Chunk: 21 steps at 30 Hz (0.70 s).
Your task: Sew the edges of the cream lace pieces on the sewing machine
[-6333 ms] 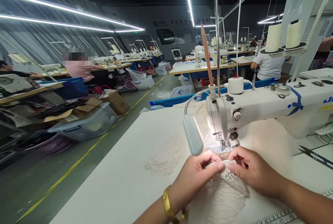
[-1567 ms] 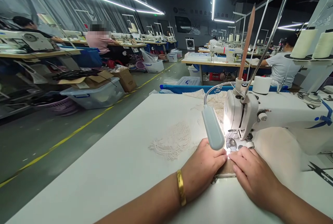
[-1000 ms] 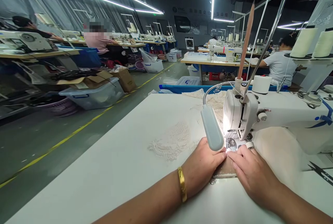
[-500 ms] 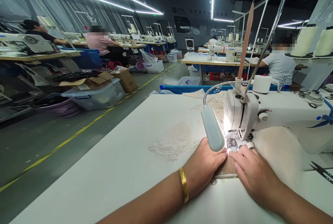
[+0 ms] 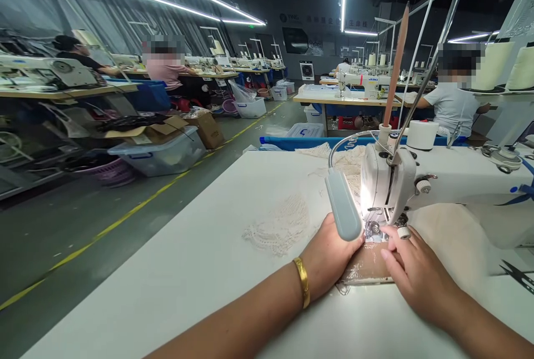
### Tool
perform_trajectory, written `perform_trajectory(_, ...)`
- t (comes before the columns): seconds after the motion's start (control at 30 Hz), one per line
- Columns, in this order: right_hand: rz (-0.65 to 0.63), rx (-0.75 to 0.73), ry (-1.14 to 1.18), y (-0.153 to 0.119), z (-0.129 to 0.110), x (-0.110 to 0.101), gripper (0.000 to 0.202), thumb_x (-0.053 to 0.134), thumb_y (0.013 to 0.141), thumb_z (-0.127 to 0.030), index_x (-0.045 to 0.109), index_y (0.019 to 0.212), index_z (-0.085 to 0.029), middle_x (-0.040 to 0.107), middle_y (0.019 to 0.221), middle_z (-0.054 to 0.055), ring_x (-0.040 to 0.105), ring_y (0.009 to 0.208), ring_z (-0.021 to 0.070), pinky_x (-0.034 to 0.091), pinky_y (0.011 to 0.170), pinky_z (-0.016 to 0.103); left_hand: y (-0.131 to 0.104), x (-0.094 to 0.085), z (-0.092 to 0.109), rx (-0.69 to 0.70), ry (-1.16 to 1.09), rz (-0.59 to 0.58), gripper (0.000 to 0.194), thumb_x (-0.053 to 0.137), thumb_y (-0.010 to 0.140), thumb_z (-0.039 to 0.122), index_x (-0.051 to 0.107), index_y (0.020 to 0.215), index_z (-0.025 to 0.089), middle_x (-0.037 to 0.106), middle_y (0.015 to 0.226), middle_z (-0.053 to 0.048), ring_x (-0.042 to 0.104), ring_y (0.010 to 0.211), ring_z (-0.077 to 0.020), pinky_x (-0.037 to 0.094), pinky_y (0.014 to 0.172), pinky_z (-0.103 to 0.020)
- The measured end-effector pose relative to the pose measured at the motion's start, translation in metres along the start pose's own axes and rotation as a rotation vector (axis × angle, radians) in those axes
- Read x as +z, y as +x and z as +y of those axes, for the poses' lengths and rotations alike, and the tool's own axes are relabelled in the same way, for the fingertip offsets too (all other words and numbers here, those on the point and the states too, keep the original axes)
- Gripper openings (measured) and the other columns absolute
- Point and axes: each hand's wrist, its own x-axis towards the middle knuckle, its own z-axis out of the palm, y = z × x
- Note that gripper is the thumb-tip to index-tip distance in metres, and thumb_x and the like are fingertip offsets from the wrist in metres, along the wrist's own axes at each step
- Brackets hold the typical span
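Note:
A white sewing machine [image 5: 459, 167] stands on the right, its lit presser foot [image 5: 373, 230] between my two hands. My left hand [image 5: 327, 256], with a gold bracelet [image 5: 302, 282] at the wrist, lies left of the foot. Its thumb points at the foot; its other fingers are mostly hidden behind a grey-green lamp [image 5: 342, 206]. Right of the foot, my right hand [image 5: 423, 278] has its index finger stretched out and its thumb apart from it. Below the foot is a glossy brown panel [image 5: 367, 264]. Beige fabric [image 5: 448, 228] lies under the machine arm.
Cream lace [image 5: 279, 225] lies left on the white table [image 5: 187, 270], more lace [image 5: 350, 165] behind the lamp. Black thread snips [image 5: 517, 275] are at the right edge. Thread cones [image 5: 492, 67] stand behind the machine. Several people sit at other machines; plastic bins [image 5: 161, 153] line the aisle.
My right hand has moved away from my left, its fingertips rising beside the presser foot, so more of the brown panel shows. My left hand stays by the foot. The view has shifted slightly.

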Motion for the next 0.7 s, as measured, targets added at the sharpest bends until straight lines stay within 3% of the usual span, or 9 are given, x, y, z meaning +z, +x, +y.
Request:
perform_trajectory(0.27,-0.001,-0.019,0.006,-0.011,0.002,0.007,0.027,0.041,0.105,-0.022,0.056,0.127,-0.024,0.069,0.088,0.005,0.069,0.077,0.0255,0.057,0.064,0.037,0.003,-0.003,0.007,-0.038,0.053,-0.040,0.020,0.051,0.101,0.016,0.069,0.098,0.022,0.075,0.101,-0.006,0.069,0.099,-0.0228,0.049,0.100,-0.042)
perform_trajectory(0.37,0.024,-0.070,0.004,-0.024,0.015,0.018,0.028,0.044,0.104,-0.024,0.059,0.128,-0.024,0.072,0.088,0.005,0.072,0.078,0.0255,0.059,0.067,0.037,0.000,-0.012,0.013,-0.103,0.097,-0.109,0.012,0.059,0.101,0.025,0.068,0.095,0.021,0.075,0.104,-0.006,0.069,0.101,-0.0244,0.048,0.099,-0.042)
perform_trajectory(0.5,0.008,-0.177,-0.008,-0.037,0.045,0.039,0.031,0.050,0.101,-0.028,0.066,0.129,-0.027,0.077,0.112,0.009,0.075,0.094,0.0281,0.061,0.080,0.040,-0.009,-0.046,-0.006,-0.279,0.010,-0.207,0.012,0.065,0.096,0.030,0.070,0.089,0.022,0.078,0.103,-0.003,0.070,0.101,-0.0251,0.047,0.100,-0.043)
perform_trajectory(0.6,-0.009,-0.187,0.000,-0.042,0.059,0.048,0.031,0.053,0.100,-0.033,0.072,0.124,-0.028,0.078,0.114,0.009,0.075,0.097,0.0300,0.062,0.082,0.041,-0.027,-0.085,-0.036,-0.530,-0.024,-0.090,0.014,0.061,0.094,0.027,0.073,0.100,0.025,0.077,0.116,-0.003,0.068,0.111,-0.0243,0.050,0.099,-0.039)
perform_trajectory(0.7,-0.023,-0.187,0.010,-0.042,0.060,0.047,0.030,0.055,0.100,-0.038,0.074,0.122,-0.030,0.078,0.114,0.010,0.075,0.097,0.0324,0.063,0.081,0.044,-0.051,-0.113,-0.064,-0.724,0.005,-0.014,0.017,0.056,0.092,0.027,0.072,0.095,0.023,0.077,0.100,-0.004,0.070,0.093,-0.0233,0.055,0.075,-0.033)
